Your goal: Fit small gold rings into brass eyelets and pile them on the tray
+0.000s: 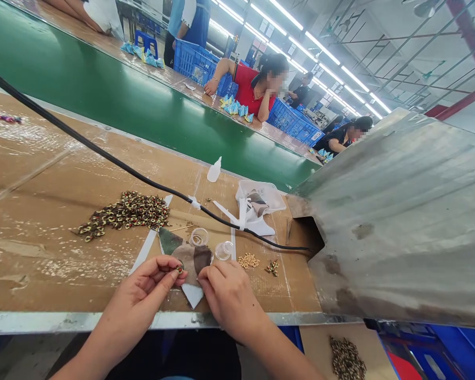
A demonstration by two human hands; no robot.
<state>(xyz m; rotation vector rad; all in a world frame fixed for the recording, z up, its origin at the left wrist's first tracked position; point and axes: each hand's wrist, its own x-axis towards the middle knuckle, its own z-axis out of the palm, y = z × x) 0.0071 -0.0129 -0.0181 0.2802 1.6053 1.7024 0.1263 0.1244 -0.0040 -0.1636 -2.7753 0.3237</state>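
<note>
My left hand [148, 290] pinches a tiny dark, red and cream piece [179, 268] between thumb and fingertips. Close by on the right, my right hand [229, 290] has its fingers drawn together at the edge of a camouflage-patterned cloth [188, 256]; whatever they hold is hidden. The cloth lies on the cardboard-covered bench beneath both hands. Just beyond it are a clear round dish [199, 237] and another clear dish [224, 251]. Small tan pieces [248, 260] and a little cluster of patterned pieces [272, 268] lie right of my right hand. A large pile of similar pieces [126, 214] is at left.
A black cable [103, 154] crosses above the bench toward a big metal housing [396, 221] on the right. Farther back stand a white squeeze bottle [214, 170] and a clear plastic tray [277, 197]. Beyond runs a green conveyor belt [142, 95], with several people across it.
</note>
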